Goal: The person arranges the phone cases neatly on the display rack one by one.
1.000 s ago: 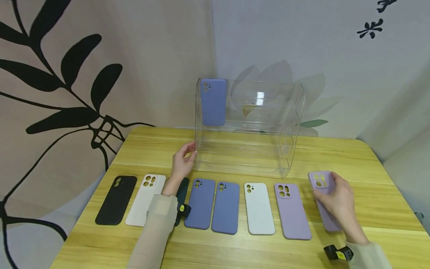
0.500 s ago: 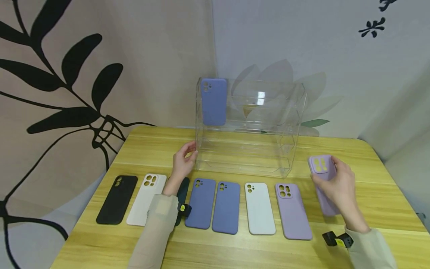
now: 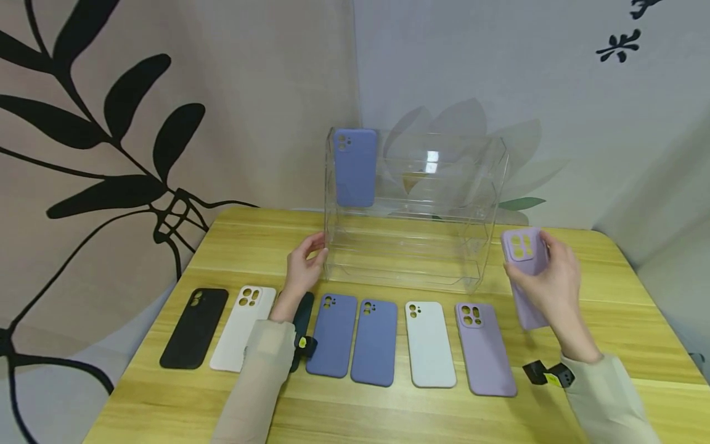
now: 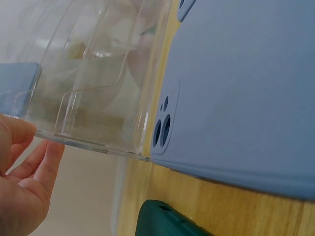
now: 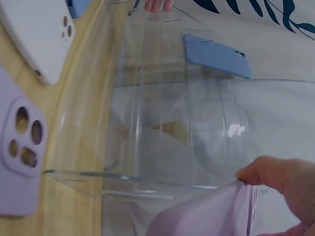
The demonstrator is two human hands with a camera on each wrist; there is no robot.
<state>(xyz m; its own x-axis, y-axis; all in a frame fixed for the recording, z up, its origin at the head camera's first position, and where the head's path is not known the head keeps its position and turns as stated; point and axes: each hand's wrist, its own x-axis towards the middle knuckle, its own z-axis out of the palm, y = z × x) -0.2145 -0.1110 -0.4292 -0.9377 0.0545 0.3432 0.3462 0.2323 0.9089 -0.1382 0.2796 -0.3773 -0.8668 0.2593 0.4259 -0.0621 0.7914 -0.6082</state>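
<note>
Pale purple, a rectangular phone case [image 3: 534, 264] is pinched between thumb and fingers of the right hand [image 3: 557, 287], just right of a clear acrylic tiered rack [image 3: 416, 216]; it seems lifted off the yellow wood-grain table [image 3: 421, 419]. The left hand [image 3: 302, 265] touches the rack's left side; I cannot tell whether it pinches the panel. A periwinkle-blue phone case [image 3: 355, 168] leans upright at the rack's upper left. Seven more phone cases [image 3: 431, 344] lie in a row in front.

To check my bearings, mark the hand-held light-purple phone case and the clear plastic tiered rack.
Held light-purple phone case [image 3: 535, 265]: head view, back, below camera cutouts.
Clear plastic tiered rack [image 3: 413, 217]: head view, ledge near its middle.
</note>
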